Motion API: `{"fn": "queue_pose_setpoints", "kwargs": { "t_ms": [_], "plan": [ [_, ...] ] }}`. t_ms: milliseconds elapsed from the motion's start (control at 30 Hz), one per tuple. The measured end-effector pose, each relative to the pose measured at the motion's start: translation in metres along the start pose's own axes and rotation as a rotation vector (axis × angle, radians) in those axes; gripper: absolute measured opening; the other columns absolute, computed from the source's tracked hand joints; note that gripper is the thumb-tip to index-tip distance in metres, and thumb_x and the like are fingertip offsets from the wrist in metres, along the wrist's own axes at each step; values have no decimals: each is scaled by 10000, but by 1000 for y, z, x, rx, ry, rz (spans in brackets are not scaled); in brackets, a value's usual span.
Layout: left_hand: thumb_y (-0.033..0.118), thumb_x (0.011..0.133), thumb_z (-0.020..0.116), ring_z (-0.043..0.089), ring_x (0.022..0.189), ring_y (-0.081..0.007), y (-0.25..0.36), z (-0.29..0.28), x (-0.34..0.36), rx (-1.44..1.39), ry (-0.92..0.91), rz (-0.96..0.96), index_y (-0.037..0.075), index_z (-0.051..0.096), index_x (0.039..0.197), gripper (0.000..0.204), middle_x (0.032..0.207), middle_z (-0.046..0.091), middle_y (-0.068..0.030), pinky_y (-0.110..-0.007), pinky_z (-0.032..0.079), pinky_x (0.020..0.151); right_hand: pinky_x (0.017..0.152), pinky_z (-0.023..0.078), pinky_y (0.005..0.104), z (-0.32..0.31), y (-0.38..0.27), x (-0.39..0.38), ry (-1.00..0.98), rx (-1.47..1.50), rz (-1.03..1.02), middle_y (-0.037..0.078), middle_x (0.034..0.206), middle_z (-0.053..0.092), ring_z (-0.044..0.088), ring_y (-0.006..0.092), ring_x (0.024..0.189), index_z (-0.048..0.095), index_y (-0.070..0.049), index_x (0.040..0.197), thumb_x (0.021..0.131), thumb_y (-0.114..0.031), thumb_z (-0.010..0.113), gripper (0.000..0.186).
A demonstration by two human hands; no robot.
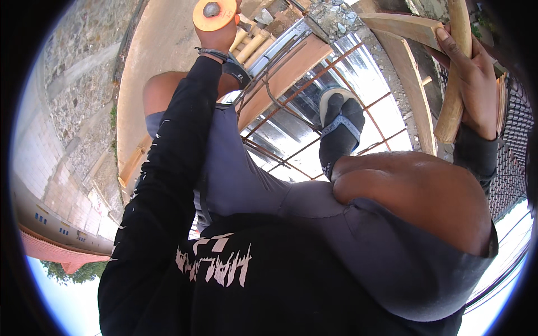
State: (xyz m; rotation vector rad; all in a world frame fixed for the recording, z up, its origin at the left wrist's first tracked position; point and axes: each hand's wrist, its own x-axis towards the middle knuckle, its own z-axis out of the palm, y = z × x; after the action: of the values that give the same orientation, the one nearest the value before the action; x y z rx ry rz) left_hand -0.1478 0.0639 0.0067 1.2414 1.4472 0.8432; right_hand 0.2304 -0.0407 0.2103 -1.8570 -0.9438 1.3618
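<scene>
At the top of the view my left hand (216, 39) is closed round a chisel (212, 9), seen end-on. Its round orange hand guard and grey metal striking end face me, while the shaft and tip are hidden below. Over at the upper right, my right hand (476, 84) grips a thick wooden handle (453, 106), thumb laid along it. The handle's butt points down, and its upper end runs out of the picture, so any head on it cannot be seen. A wooden board (400, 25) lies just behind this hand.
Rusty reinforcing bars (342, 75) cross over a shiny metal sheet (386, 120) under my sandalled foot (342, 117). A plank (286, 78) and bamboo pieces (252, 46) lie between my feet. Formwork boards (414, 89) and rubble (339, 17) stand to the right. A stone wall (78, 61) is far left.
</scene>
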Motion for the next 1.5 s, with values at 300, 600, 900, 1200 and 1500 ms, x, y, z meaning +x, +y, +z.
{"fn": "queue_pose_setpoints", "kwargs": {
  "t_ms": [300, 600, 900, 1200, 1500],
  "plan": [
    [286, 768, 890, 591, 627, -86, 60, 55, -6, -119, -76, 242, 76, 654, 767, 316, 673, 624, 40, -275, 493, 596, 935, 493, 309, -19, -9, 4, -9, -5, 150, 46, 1059, 630, 611, 128, 985, 568, 16, 1211, 997, -245, 628, 342],
    [266, 807, 854, 633, 673, -141, 91, 115, 2, -41, -201, 262, 70, 697, 809, 251, 724, 681, -14, -315, 512, 624, 535, 417, 191, -53, -8, -4, 199, 101, 130, 14, 794, 562, 522, 56, 601, 561, -10, 1139, 1025, -330, 576, 339],
    [238, 797, 850, 687, 757, -158, 80, 133, -18, 145, -216, 324, 60, 707, 866, 239, 812, 722, -51, -325, 546, 675, 496, 410, 214, -51, -10, -71, -20, 137, -72, 64, 800, 551, 506, 85, 564, 525, 36, 1155, 962, -277, 663, 393],
    [167, 825, 797, 700, 856, -191, 61, 139, -21, 231, -229, 498, 80, 708, 962, 186, 900, 731, -42, -321, 542, 773, 535, 374, 228, -14, -8, -53, -437, 328, 285, 1, 722, 502, 463, 73, 584, 555, 4, 1074, 1020, -339, 552, 347],
    [188, 852, 726, 680, 930, -237, 36, 127, -10, 429, -84, 718, 176, 732, 1075, 223, 1004, 728, -17, -362, 527, 838, 504, 399, 255, -2, 16, -44, -355, 209, 88, 5, 642, 511, 486, 80, 525, 568, 4, 1120, 1029, -359, 523, 377]
  ]
}}
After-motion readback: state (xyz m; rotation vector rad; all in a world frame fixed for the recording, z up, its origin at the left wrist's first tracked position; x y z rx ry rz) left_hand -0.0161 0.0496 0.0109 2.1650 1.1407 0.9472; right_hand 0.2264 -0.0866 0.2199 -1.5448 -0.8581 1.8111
